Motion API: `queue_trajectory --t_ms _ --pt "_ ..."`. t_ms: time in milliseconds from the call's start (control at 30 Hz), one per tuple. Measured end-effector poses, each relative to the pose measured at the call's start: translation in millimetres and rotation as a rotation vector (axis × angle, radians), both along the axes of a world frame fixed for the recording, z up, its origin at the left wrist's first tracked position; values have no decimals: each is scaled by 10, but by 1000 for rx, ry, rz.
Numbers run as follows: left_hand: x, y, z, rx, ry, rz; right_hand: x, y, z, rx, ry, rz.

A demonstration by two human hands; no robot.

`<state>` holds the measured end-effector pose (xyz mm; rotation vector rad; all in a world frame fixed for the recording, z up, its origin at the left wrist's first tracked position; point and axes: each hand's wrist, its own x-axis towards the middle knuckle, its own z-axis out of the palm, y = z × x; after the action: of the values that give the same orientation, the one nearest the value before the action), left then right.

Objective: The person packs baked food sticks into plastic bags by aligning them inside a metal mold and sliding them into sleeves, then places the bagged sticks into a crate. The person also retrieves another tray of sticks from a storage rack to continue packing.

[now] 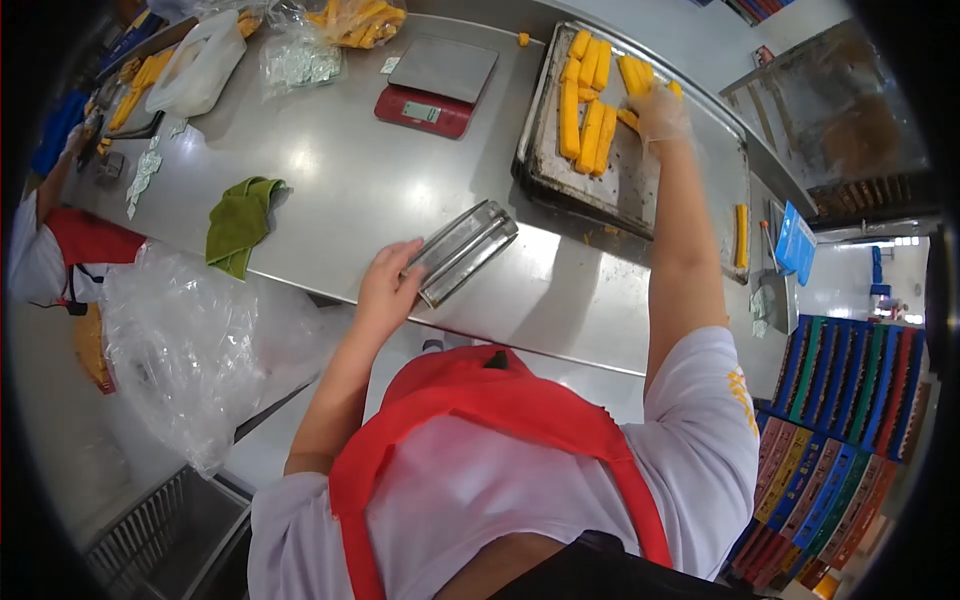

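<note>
My left hand (388, 288) grips the near end of a narrow metal mould (462, 252) with long hollow troughs, tilted at the table's front edge. Over a large baking tray (690, 205) is my right hand (662, 118), in a clear plastic glove. Its fingers are closed around a yellow stick among the others at the tray's far side; the glove partly hides the grip. Several thick yellow sticks (570, 118) lie in rows on the tray's left part. One more yellow stick (741, 236) rests along the tray's right edge.
A red digital scale (425, 108) stands behind the mould. To the left are a green cloth (240, 225), a white plastic container (198, 62) and bags of yellow pieces (365, 22). Another person's red apron (95, 237) shows at far left. Coloured crates (850, 380) are stacked at right.
</note>
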<state>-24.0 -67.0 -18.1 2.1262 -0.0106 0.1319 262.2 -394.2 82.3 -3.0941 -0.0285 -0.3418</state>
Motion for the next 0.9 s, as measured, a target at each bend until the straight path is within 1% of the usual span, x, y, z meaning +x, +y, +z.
queue_trajectory --t_ms 33,67,100,133,167,200,267,300,333,367,400,433,467,500,533,600,633,700,733,800,833,900 --pt "-5 -31 31 64 -70 -24 -6 -79 -17 9 15 -8" --pt "-17 -78 81 75 -51 -34 30 -201 -44 -197 -86 76" --pt "-47 -147 145 228 -22 -60 -12 -278 -70 -403 -182 163" --pt "-60 -202 178 380 -4 -88 -215 -230 74 -393 -167 156" --pt "-48 -231 159 412 90 -82 -494 -134 357 192 -165 139" --pt "-33 -222 164 422 82 -99 -659 -121 521 775 -171 113" --pt "35 -189 195 469 108 -152 -646 -541 131 1401 7 136" --pt "60 -170 217 481 87 -171 -914 -532 -70 1581 39 248" --pt "80 -136 247 518 113 -246 -1329 -369 -174 1759 66 372" --pt "113 -117 283 562 138 -322 -1663 -132 -158 1997 320 587" --pt "138 -126 297 589 114 -347 -2017 -28 -230 2014 472 406" --pt "155 -158 289 573 105 -376 -2066 -34 -745 2047 578 550" --pt "188 -201 281 554 98 -408 -2312 164 -997 2215 518 357" --pt "259 -259 285 525 137 -461 -2472 324 -950 2313 667 335" --pt "341 -304 230 540 120 -488 -2447 405 -1220 2382 713 457" --pt "449 -349 100 584 104 -601 -2489 566 -1163 2450 851 387" --pt "442 -410 172 593 100 -612 -2518 518 -997 2461 834 389" --pt "378 -507 281 662 27 -508 -2511 319 -699 2257 906 463" --pt "350 -486 281 666 30 -520 -2445 200 -762 2248 906 411" --pt "377 -430 296 649 38 -521 -2466 -160 -718 1985 809 237" --pt "392 -391 282 646 25 -530 -2489 -295 -793 1982 790 235" --pt "364 -313 215 539 42 -541 -2510 -466 -1031 1812 940 -122"
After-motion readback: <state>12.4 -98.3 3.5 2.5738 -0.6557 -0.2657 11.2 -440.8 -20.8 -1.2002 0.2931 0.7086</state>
